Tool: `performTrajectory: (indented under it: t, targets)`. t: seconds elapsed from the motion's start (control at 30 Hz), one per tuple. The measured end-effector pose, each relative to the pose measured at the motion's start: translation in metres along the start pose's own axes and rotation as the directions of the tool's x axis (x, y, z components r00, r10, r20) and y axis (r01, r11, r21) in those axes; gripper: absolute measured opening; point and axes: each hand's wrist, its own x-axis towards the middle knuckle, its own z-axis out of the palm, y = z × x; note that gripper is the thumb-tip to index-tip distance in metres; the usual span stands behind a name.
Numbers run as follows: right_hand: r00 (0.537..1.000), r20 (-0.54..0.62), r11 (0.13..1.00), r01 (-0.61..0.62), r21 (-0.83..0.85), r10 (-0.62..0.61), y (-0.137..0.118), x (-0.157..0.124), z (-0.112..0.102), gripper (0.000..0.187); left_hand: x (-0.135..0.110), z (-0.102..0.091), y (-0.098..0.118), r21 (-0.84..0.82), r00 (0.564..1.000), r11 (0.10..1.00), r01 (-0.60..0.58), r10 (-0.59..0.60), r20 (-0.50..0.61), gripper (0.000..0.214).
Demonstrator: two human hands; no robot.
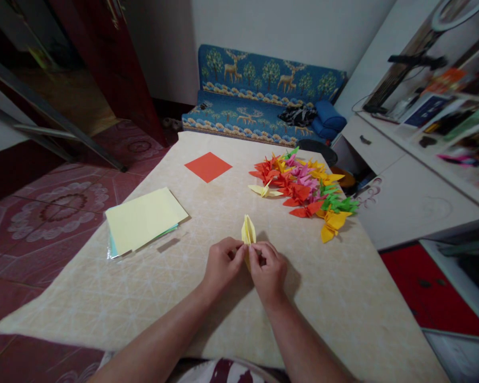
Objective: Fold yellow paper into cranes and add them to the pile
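Observation:
Between my two hands, just above the near middle of the table, is a folded piece of yellow origami paper, its narrow pointed end standing up away from me. My left hand pinches it from the left with thumb and forefinger. From the right, my right hand pinches the same piece, and the fingertips of both hands nearly meet. The lower part of the paper is mostly hidden by my fingers. Beyond my right hand lies a pale yellow paper crane, next to a pile of red, pink, orange and green paper cranes.
A red paper square lies flat toward the far side of the cloth-covered table. On the left is a stack of pale yellow sheets over a clear wrapper. A blue patterned sofa stands behind, and a white cabinet at right.

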Motion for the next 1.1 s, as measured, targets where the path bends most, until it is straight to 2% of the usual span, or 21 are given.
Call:
performTrajectory:
  t: [0.1,0.23,0.37,0.53,0.7,0.87,0.97,1.1]
  targets:
    - [1.0,0.004,1.0,0.029,0.007,-0.029,0.0,-0.002,0.002,0.011,0.002,0.002,-0.002,-0.073,0.991,0.989,0.13,-0.132,-0.019,0.02]
    - [0.997,0.044,0.998,0.057,-0.003,-0.057,-0.001,-0.004,0.003,0.013,0.002,0.002,-0.004,-0.06,0.986,0.986,0.158,-0.161,-0.039,0.018]
    - [0.998,0.052,0.998,0.048,-0.029,-0.046,-0.002,-0.004,0.001,0.014,0.0,0.0,0.0,0.065,0.998,0.996,0.06,-0.058,-0.034,0.02]
    - [0.996,0.088,0.998,0.012,-0.059,-0.006,-0.004,-0.002,-0.002,0.011,-0.003,-0.005,0.005,0.132,0.99,0.982,-0.132,0.124,0.065,0.028]
    - [0.996,0.086,0.994,-0.002,-0.108,0.012,-0.006,-0.001,-0.004,0.008,-0.006,-0.006,0.006,0.132,0.975,0.971,-0.202,0.187,0.116,0.024]
    - [0.998,0.051,0.993,-0.03,-0.111,0.036,-0.002,-0.002,-0.002,0.006,-0.006,-0.006,0.006,0.131,0.968,0.967,-0.22,0.2,0.148,0.024]
    - [0.998,-0.002,0.995,-0.061,-0.082,0.061,0.001,-0.003,0.0,0.005,-0.005,-0.006,0.005,0.094,0.975,0.973,-0.21,0.201,0.1,0.022]
    - [0.994,-0.011,0.992,-0.11,0.068,0.111,0.001,-0.004,0.0,0.008,-0.002,-0.005,0.003,0.017,0.992,0.995,-0.096,0.098,-0.081,0.014]
